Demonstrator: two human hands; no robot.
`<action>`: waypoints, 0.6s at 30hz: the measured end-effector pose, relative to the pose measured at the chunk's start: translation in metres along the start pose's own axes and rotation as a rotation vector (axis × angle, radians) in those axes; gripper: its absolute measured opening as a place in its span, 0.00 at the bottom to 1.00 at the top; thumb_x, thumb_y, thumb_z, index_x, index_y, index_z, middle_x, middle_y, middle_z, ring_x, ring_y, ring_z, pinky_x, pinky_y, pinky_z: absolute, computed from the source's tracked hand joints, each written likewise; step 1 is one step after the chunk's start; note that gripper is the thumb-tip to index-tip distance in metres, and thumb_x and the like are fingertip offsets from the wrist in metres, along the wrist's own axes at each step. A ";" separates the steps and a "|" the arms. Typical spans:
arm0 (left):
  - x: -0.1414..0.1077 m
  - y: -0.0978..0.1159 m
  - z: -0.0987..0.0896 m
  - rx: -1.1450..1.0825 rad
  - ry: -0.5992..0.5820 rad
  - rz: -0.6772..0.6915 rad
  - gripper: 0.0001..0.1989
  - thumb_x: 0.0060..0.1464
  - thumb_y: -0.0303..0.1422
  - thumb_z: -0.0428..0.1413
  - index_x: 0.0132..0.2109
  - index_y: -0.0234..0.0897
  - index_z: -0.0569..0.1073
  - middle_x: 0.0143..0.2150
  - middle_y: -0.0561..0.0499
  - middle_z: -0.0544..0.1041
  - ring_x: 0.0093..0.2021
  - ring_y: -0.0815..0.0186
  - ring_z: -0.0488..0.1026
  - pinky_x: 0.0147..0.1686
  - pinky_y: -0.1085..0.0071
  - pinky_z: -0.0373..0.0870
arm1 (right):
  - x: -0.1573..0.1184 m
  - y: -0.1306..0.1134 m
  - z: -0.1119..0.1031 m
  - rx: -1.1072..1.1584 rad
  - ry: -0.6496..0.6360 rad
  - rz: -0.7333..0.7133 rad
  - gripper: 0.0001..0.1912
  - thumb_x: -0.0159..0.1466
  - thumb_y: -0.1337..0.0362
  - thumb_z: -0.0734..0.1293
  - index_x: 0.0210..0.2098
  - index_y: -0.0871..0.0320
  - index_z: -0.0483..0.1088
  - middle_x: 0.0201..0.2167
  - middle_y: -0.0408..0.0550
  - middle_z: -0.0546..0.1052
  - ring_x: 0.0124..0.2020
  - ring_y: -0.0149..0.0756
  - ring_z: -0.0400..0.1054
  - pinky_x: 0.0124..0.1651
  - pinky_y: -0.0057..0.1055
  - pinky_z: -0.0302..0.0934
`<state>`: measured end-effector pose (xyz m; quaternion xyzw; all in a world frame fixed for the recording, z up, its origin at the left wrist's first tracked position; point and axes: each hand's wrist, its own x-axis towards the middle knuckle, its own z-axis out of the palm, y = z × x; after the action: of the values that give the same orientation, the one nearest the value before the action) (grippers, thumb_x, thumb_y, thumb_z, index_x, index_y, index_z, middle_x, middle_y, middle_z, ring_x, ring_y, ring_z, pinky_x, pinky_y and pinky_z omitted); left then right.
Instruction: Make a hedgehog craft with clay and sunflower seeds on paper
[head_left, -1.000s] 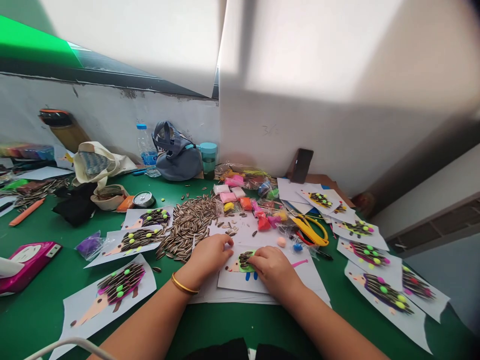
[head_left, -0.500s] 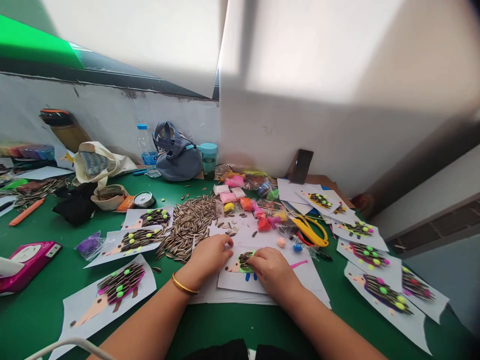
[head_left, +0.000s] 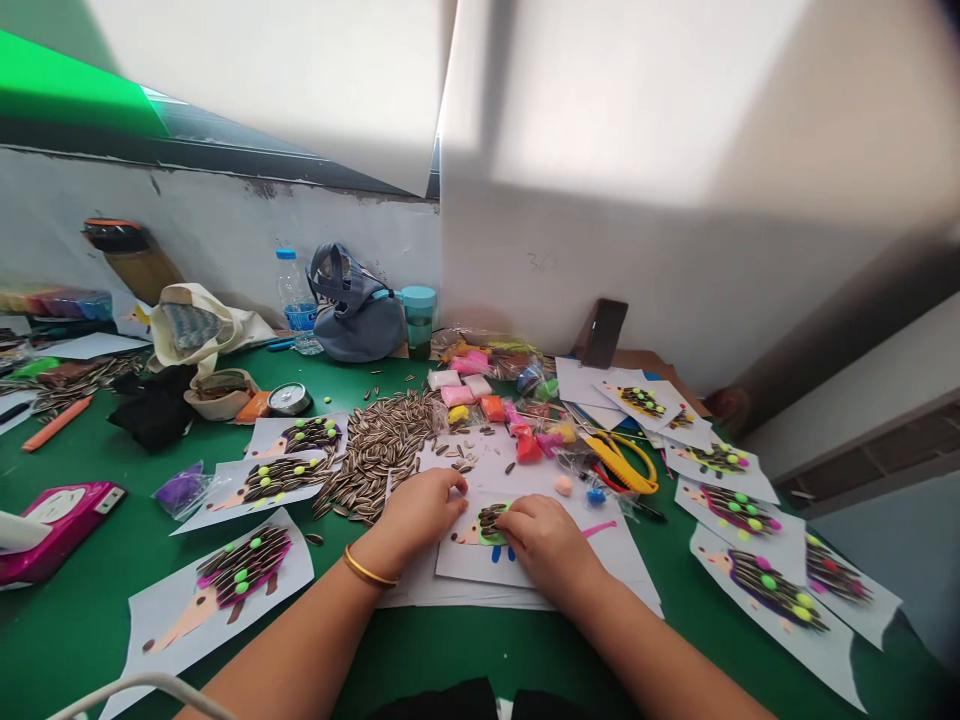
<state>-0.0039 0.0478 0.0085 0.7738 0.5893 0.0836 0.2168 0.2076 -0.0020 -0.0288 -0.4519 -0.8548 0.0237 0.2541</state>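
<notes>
A hedgehog picture (head_left: 471,568) on white paper lies in front of me, with a green clay body, blue legs and striped seeds set into the green. My right hand (head_left: 553,548) bends over its right side, fingers pinched on a sunflower seed at the green clay; the hand covers part of the body. At the upper left of the sheet rests my left hand (head_left: 421,512), its fingers curled inward and their tips close together; whatever is between them is hidden. A large heap of sunflower seeds (head_left: 386,445) lies just beyond the left hand. Loose seeds (head_left: 459,455) are scattered on the paper behind.
Bagged coloured clay (head_left: 491,408) is piled at the back, near yellow-handled scissors (head_left: 622,462). Other seed hedgehogs (head_left: 244,570) lie on both sides. Along the wall stand a water bottle (head_left: 297,305), a blue bag (head_left: 358,320), a teal-lidded cup (head_left: 418,322) and a phone (head_left: 604,333).
The view has shifted very slightly. Both hands keep nearly the same place and pose, the right one still at the seeds on the green clay.
</notes>
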 end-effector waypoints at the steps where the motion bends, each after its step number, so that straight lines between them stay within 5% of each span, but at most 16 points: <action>1: 0.002 -0.002 0.000 -0.006 0.030 -0.001 0.10 0.55 0.36 0.55 0.43 0.46 0.78 0.41 0.52 0.80 0.40 0.61 0.76 0.38 0.70 0.67 | 0.000 0.000 -0.003 0.018 -0.008 0.008 0.07 0.59 0.74 0.68 0.33 0.56 0.73 0.31 0.45 0.76 0.34 0.36 0.68 0.39 0.31 0.56; 6: 0.017 -0.012 0.001 0.102 0.266 -0.023 0.12 0.61 0.34 0.51 0.48 0.44 0.77 0.47 0.50 0.79 0.46 0.62 0.75 0.42 0.70 0.67 | 0.003 0.003 -0.018 0.058 0.030 0.079 0.04 0.61 0.72 0.65 0.34 0.57 0.68 0.31 0.47 0.72 0.34 0.37 0.65 0.39 0.32 0.55; 18: 0.027 -0.004 0.001 0.277 0.213 -0.105 0.14 0.64 0.33 0.46 0.43 0.34 0.76 0.42 0.41 0.78 0.39 0.58 0.77 0.37 0.67 0.69 | 0.006 0.006 -0.025 0.120 0.115 0.116 0.06 0.65 0.71 0.61 0.35 0.57 0.70 0.31 0.47 0.72 0.35 0.37 0.65 0.41 0.35 0.55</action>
<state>0.0005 0.0741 0.0022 0.7510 0.6546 0.0715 0.0488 0.2203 0.0017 -0.0063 -0.4854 -0.8081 0.0633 0.3277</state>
